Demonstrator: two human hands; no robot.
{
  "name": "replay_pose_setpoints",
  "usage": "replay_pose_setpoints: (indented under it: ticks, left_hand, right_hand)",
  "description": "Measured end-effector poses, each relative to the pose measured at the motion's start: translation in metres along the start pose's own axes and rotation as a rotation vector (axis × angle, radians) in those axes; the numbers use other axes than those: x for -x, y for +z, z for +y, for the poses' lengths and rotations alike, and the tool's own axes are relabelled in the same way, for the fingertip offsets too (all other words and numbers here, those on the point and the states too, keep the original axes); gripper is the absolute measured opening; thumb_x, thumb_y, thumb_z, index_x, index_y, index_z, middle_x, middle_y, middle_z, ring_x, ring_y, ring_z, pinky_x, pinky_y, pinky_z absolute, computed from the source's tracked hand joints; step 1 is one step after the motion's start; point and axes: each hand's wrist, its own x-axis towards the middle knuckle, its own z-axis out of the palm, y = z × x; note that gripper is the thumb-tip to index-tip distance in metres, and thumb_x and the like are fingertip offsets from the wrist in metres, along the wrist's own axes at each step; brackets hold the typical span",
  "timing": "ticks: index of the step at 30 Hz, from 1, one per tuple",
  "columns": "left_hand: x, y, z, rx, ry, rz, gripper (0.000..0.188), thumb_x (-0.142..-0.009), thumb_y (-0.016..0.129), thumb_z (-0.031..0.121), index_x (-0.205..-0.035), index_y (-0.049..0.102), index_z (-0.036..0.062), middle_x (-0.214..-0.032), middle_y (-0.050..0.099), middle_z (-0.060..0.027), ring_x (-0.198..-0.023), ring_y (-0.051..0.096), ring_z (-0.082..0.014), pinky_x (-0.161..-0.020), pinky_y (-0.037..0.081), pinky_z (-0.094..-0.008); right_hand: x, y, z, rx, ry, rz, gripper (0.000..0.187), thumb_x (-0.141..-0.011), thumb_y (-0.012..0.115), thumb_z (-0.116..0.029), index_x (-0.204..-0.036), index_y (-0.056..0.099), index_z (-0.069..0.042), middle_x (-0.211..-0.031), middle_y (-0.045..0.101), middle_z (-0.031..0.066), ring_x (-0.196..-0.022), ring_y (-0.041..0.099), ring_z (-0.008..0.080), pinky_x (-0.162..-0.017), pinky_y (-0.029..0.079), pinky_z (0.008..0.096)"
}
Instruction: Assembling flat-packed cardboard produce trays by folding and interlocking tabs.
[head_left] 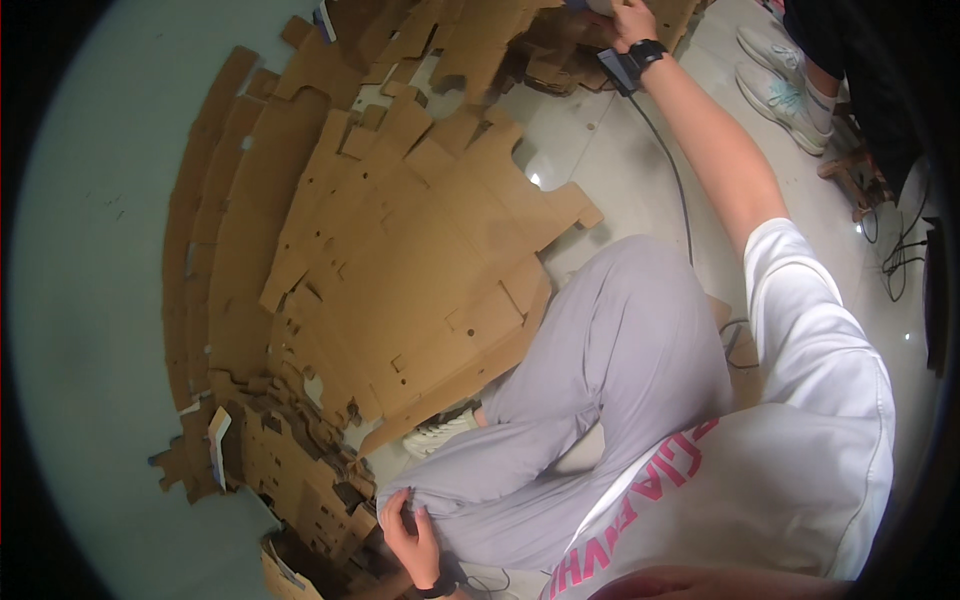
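My left hand [408,540] rests at the knee of my grey trousers [480,500], its fingers loosely bent and apart, with nothing in them. Stretched far forward, my right hand [630,25] is at the upper edge of the view. Its fingers are closed at a pale, rounded thing [598,6] that the edge cuts off, so its kind cannot be told. Flattened brown cardboard pieces [430,240] with cut slots and small holes lie in front of me. More cardboard [565,65] lies just under my right hand.
Long cardboard strips [262,180] line the wall [90,250] on the left. Cut cardboard [300,480] is heaped near my left hand. A black cable [665,150] hangs from my right wrist device [620,72]. Another person's shoes [785,100] are at the upper right, near loose cables [900,260].
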Motion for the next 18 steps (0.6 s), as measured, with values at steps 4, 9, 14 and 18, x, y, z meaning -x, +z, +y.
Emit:
replay_pose_setpoints:
  ticks: [4,9,14,18]
  left_hand:
    - [0.001,0.002,-0.001,0.009,0.010,0.015,0.030,-0.089,0.063,0.004,-0.118,0.064,-0.0028,-0.121,0.067,-0.0161,-0.116,0.061,-0.0319,-0.107,0.042,-0.0403]
    - [0.002,0.003,-0.001,0.009,0.013,0.020,0.030,-0.089,0.064,0.004,-0.118,0.065,-0.0019,-0.121,0.067,-0.0155,-0.116,0.061,-0.0320,-0.107,0.042,-0.0402]
    - [0.003,0.002,-0.003,-0.004,0.034,0.024,0.030,-0.089,0.064,0.004,-0.118,0.065,-0.0014,-0.121,0.067,-0.0153,-0.117,0.061,-0.0319,-0.107,0.043,-0.0402]
    - [0.002,0.002,0.001,0.012,0.023,0.005,0.030,-0.089,0.064,0.003,-0.118,0.065,-0.0014,-0.122,0.067,-0.0155,-0.117,0.060,-0.0322,-0.107,0.042,-0.0402]
  right_hand:
    - [-0.003,-0.041,-0.001,-0.156,0.005,-0.016,0.039,-0.096,0.071,-0.025,-0.129,0.065,-0.004,-0.120,0.071,0.0114,-0.106,0.071,0.0249,-0.082,0.062,0.0379]
    - [-0.032,-0.090,0.023,-0.019,0.150,0.247,0.044,-0.097,0.051,0.009,-0.139,0.051,-0.006,-0.130,0.061,0.0154,-0.113,0.066,0.0343,-0.092,0.063,0.0516]
    - [-0.068,-0.135,0.041,0.272,0.448,0.172,0.041,-0.097,0.052,0.007,-0.136,0.049,-0.004,-0.131,0.060,0.0165,-0.112,0.066,0.0345,-0.092,0.063,0.0469]
    - [-0.078,-0.147,0.045,0.342,0.418,-0.023,0.043,-0.095,0.058,0.002,-0.136,0.047,-0.005,-0.122,0.063,0.0174,-0.096,0.071,0.0302,-0.076,0.064,0.0402]
